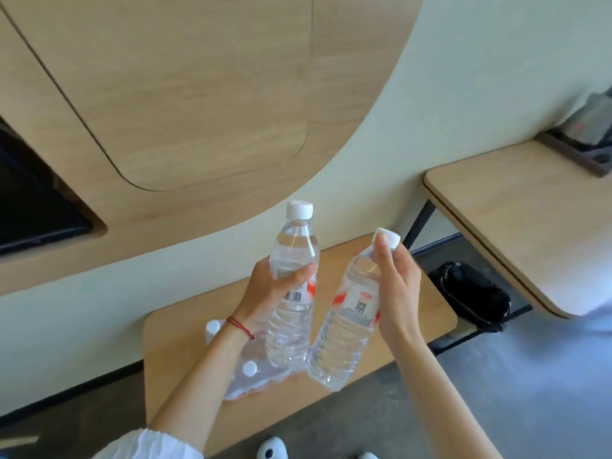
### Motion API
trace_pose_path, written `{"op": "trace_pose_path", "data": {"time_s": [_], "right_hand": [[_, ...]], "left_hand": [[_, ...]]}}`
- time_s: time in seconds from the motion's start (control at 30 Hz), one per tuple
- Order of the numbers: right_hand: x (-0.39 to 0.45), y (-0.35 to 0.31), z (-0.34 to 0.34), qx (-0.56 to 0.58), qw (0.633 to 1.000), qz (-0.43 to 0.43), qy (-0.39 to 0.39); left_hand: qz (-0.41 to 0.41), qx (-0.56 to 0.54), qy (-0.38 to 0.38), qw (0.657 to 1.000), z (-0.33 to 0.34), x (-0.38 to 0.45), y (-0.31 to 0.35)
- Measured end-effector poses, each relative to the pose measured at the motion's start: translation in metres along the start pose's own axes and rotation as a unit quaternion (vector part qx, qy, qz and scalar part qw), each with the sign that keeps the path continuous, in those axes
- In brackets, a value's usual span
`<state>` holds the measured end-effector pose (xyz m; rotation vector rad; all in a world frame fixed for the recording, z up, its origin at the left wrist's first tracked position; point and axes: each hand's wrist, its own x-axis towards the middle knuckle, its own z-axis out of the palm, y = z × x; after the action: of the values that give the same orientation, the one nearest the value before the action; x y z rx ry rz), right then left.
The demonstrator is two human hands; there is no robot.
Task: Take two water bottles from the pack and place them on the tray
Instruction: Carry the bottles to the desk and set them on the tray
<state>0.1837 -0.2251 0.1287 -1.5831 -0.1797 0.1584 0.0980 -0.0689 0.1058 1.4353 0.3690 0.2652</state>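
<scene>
room: low wood bench by a pale wall.
left hand: holds one bottle upright.
right hand: holds the tilted second bottle.
pack: on the bench, below.
step: both bottles are out.
next: carry them to the tray, maybe the dark one far right.

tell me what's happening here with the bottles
A person holds a clear water bottle in each hand above a low wooden bench. The left hand grips the left bottle around its middle, upright. The right hand holds the right bottle tilted, thumb near its white cap. The opened plastic pack, with more bottles in it, lies on the bench below.
</scene>
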Motion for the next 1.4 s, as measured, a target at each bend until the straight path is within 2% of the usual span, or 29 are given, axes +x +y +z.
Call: {"op": "trace_pose_path", "data": {"time_s": [0.23,0.5,0.67,0.93,1.2,1.4], "right_hand": [[0.022,-0.024,-0.149,-0.037,0.992,-0.044,0.111],[0.051,-0.032,-0.343,-0.070,0.972,-0.040,0.219],[0.082,-0.025,-0.434,-0.052,0.956,-0.024,0.287],[0.158,-0.015,-0.566,-0.067,0.920,-0.016,0.385],[0.237,-0.011,-0.702,-0.055,0.891,-0.008,0.450],[0.291,0.002,-0.814,-0.049,0.902,-0.016,0.429]], "left_hand": [[0.000,0.011,-0.092,0.996,0.147,0.018,0.003],[-0.028,0.018,-0.175,0.984,0.343,0.049,-0.008],[-0.070,0.011,-0.253,0.965,0.443,0.091,-0.021],[-0.063,0.031,-0.360,0.930,0.609,0.167,-0.030],[-0.092,0.027,-0.405,0.909,0.772,0.234,-0.037],[-0.090,0.021,-0.367,0.926,0.895,0.258,-0.055]]}}
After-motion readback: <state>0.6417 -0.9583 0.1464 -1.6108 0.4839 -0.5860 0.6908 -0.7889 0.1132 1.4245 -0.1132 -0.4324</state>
